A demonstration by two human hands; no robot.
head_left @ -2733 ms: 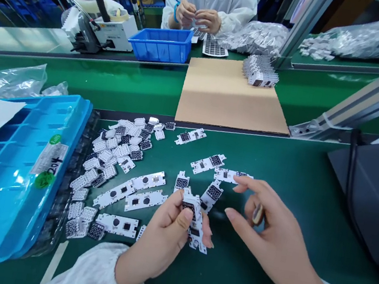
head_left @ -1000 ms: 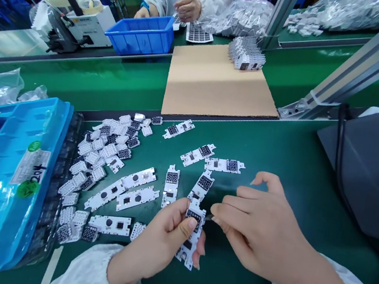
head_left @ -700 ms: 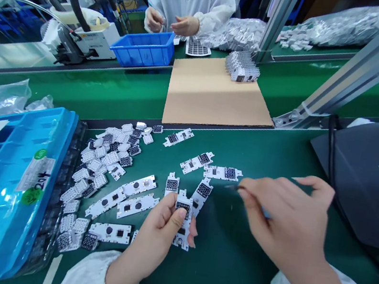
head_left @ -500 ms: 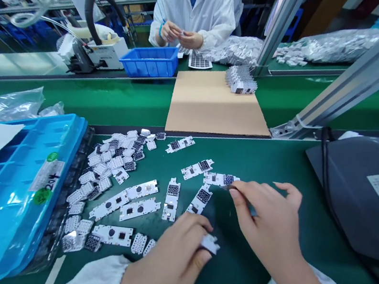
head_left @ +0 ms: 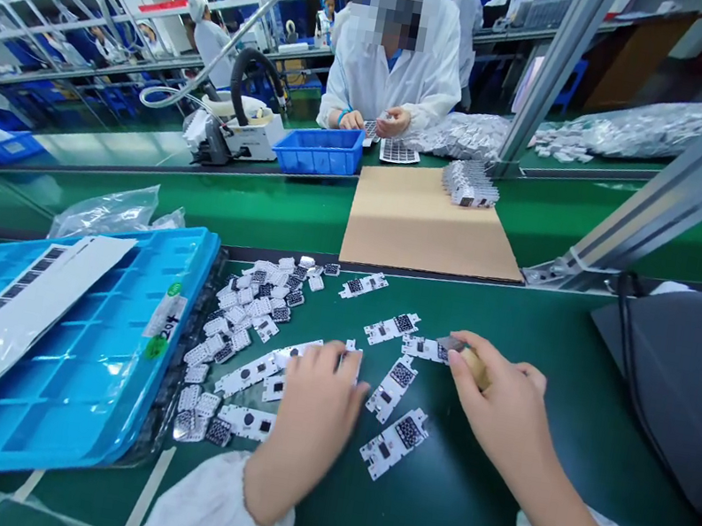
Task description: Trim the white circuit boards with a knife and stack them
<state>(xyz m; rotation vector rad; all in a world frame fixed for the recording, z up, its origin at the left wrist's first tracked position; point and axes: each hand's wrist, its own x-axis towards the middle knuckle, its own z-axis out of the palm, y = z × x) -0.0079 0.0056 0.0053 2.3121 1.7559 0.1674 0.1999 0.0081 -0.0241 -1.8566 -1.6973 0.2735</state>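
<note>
My left hand (head_left: pixel 315 419) hovers palm down over several white circuit boards, its thumb apart from the fingers; its fingertips reach a board (head_left: pixel 352 355) that it largely covers. Whether they touch that board I cannot tell. In my right hand (head_left: pixel 504 396) is a small knife-like tool (head_left: pixel 474 369) with a yellowish handle and a short grey blade. The blade tip meets or overlaps the end of another circuit board (head_left: pixel 424 348). Between my hands lie a slanted board (head_left: pixel 392 388) and, nearer me, a board with a black dotted square (head_left: pixel 393 443).
Small white and black board pieces (head_left: pixel 250 304) are heaped left of the boards. A blue compartment tray (head_left: pixel 121 386) stands at far left with a white strip across it. Cardboard (head_left: pixel 424 230), a blue bin (head_left: pixel 320 150) and a co-worker (head_left: pixel 395 82) are opposite. A dark grey object (head_left: pixel 671 397) stands right.
My left hand has let go of a small board, which now lies on the table, and has moved over other boards. The right hand's tool shows more plainly. The camera view has tilted up and left.
</note>
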